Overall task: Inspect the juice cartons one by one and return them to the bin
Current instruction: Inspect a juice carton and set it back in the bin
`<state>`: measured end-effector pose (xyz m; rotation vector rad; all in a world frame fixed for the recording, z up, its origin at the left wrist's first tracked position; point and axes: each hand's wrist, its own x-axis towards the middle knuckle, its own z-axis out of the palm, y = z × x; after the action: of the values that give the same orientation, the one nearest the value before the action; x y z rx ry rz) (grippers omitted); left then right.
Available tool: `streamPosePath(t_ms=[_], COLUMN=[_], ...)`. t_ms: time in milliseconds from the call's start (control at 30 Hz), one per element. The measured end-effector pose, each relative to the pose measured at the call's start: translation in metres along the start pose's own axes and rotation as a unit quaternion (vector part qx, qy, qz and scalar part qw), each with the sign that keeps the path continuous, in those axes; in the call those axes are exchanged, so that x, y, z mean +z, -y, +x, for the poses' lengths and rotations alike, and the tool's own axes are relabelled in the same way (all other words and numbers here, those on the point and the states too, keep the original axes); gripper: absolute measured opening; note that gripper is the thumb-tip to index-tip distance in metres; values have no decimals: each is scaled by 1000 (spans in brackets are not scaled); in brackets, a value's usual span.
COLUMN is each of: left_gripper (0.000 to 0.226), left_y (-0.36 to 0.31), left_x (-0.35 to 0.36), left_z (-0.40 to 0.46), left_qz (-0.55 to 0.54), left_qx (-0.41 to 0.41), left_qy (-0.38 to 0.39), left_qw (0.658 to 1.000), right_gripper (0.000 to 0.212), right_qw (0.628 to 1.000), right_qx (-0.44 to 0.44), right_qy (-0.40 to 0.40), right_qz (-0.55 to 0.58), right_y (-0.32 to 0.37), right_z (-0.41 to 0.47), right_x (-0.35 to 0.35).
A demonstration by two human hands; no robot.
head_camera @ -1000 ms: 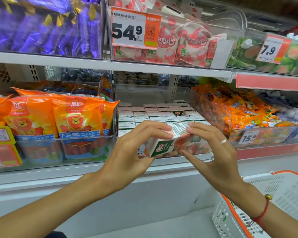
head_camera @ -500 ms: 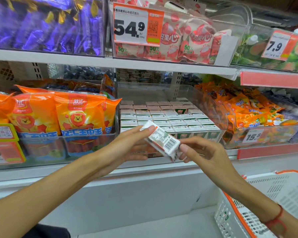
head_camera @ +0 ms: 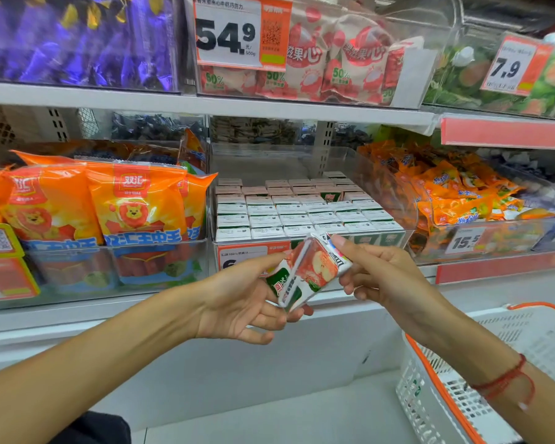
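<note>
- juice carton (head_camera: 308,272) tilted, in front of bin (head_camera: 407,233), apple face up
- left hand (head_camera: 237,302) grasps lower end, right hand (head_camera: 382,277) pinches top
- inspection step; next probably set it back among the packed cartons (head_camera: 302,209)

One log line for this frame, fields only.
step: inspect | juice carton: tilted, out of bin | left hand: holds | right hand: holds

Tilted juice carton (head_camera: 308,270) between both hands
</note>
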<state>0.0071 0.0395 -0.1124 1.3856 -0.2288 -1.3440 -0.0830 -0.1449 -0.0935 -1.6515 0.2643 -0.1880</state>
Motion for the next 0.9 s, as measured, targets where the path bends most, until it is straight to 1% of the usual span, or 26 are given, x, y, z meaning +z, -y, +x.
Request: streamPosePath(t_ms=[67,133,200,233,267,300,333,367,400,433,500,567,633,700,767,833,900], left_gripper=[82,74,66,65,64,61,55,52,53,57,63,67,73,79,78,68,59], left_y=[0,0,0,1,1,0,-1,-3,-4,-5,-5,-3,0,5,8,6,-5], left_x=[1,2,5,7,8,9,11,13,15,16,17,15,13,13,15,18,20], left_z=[0,0,0,-1,-2,-3,-6,-9,-12,-13,-13,-10,-5,2,6,8,5], left_qz=[3,10,31,48,72,99,125,151,174,191,198,181,147,102,75,69,67], left_qx=[8,27,83,132,194,269,344,402,438,457,466,458,431,396,376,382,399], left_qy=[1,-21,-82,-121,-155,-175,-178,-171,-163,-158,-158,-165,-178,-193,-216,-243,-273], left_qw=[1000,999,993,983,966,942,914,887,867,855,848,855,872,892,898,889,873], right_gripper=[44,43,43,49,59,67,69,64,55,44,32,37,43,48,46,43,39], right_qw=[1000,1000,998,996,990,983,977,975,977,981,988,994,996,994,990,986,984], right_qx=[6,12,28,45,68,87,97,92,74,50,2,-32,-63,-88,-116,-139,-159], right_qy=[3,14,39,63,96,133,162,176,177,169,136,78,0,-58,-81,-87,-81], right_qz=[-2,6,33,54,77,93,103,104,96,84,68,68,64,42,22,6,-12], right_y=[-1,-3,-5,-6,-7,-8,-9,-9,-10,-11,-13,-15,-18,-20,-21,-19,-14], right_z=[-1,-1,-1,0,1,2,4,5,7,8,10,14,18,20,22,25,32], right_x=[-3,-6,-7,-9,-11,-13,-15,-17,-17,-17,-15,-14,-13,-11,-7,-5,-8])
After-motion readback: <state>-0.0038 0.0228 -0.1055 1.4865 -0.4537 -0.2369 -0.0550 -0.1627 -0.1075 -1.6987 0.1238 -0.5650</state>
